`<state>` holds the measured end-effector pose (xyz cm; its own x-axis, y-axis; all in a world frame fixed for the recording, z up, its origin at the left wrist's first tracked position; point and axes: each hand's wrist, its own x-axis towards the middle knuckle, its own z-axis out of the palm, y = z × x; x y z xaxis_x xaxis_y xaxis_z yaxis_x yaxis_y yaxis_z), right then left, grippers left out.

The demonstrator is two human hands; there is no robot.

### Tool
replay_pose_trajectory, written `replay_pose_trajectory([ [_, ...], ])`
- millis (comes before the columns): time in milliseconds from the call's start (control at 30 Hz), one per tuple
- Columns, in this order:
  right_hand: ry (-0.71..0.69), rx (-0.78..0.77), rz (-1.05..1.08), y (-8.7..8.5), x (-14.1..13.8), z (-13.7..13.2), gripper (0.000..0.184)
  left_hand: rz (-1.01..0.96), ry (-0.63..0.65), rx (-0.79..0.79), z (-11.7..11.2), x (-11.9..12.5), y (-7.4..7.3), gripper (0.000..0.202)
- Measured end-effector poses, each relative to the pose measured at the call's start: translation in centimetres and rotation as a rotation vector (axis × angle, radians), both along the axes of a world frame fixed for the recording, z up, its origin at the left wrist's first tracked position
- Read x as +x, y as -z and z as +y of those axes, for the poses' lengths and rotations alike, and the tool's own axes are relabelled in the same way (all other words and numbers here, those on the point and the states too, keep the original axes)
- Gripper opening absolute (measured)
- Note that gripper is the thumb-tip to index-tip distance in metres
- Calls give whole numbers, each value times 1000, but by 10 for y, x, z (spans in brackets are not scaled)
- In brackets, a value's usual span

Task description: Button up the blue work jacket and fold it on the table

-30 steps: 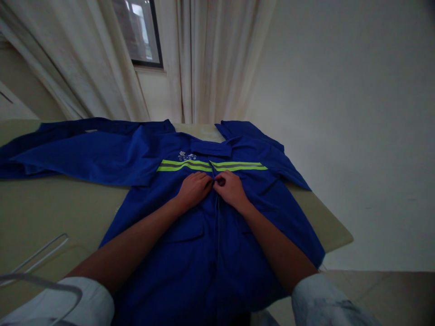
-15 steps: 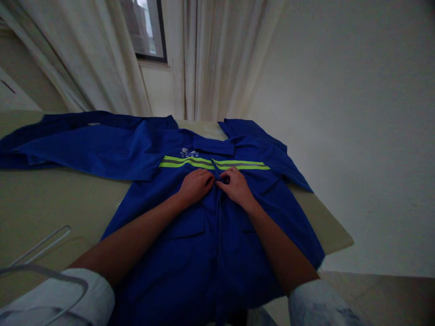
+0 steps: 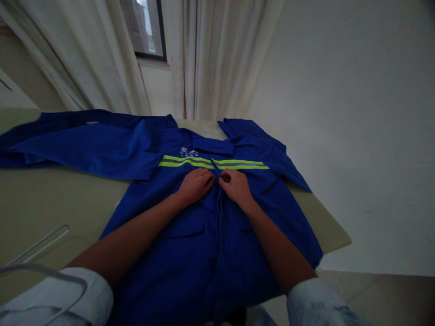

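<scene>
A blue work jacket (image 3: pixel 176 276) lies front side up, its collar (image 3: pixel 214 146) at the far end. A yellow-green and grey reflective stripe (image 3: pixel 185 161) crosses its chest below a white logo. Just under the stripe, my left hand (image 3: pixel 197 184) pinches the front placket from the left. Facing it, my right hand (image 3: pixel 236 188) pinches the other side of the same opening. The two sets of fingertips nearly meet. Below them the placket edge (image 3: pixel 219 226) hangs slightly parted. Any button between my fingers is too small or hidden to make out.
The jacket rests on a pale greenish table (image 3: pixel 68 199), whose right corner juts toward a white wall (image 3: pixel 356 136). A white wire hanger (image 3: pixel 41 244) is at lower left. More folded blue cloth (image 3: pixel 249 129) lies behind the collar. Curtains (image 3: pixel 227 59) hang beyond the table.
My right fingertips have shifted slightly and closed more tightly at the placket. The left hand keeps its grip in nearly the same place. The camera view has moved a little.
</scene>
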<state>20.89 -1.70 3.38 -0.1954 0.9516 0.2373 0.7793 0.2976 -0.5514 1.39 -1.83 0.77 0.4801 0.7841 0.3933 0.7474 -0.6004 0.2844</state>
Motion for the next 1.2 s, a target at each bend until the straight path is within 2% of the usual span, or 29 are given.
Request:
replay_pose_trajectory([
  [133,31,54,-58,-2,-3,-3,5,64,18,26,-1,1,0,20],
  [267,-34,39,-81,1,-6,-1,5,76,5,30,-1,2,1,20],
  [367,-60,23,-74,5,-6,2,3,26,-14,4,0,2,2,18],
  [500,-35,71,-120,6,-10,0,3,-119,-43,-118,5,0,4,15],
  [633,-21,78,-86,9,-14,-1,6,-214,-4,-197,10,-3,6,14],
  [933,5,5,155,18,-10,2,6,-96,62,-13,8,-7,8,18],
  [1200,-24,57,192,20,-12,3,7,-70,52,31,7,-7,6,22],
])
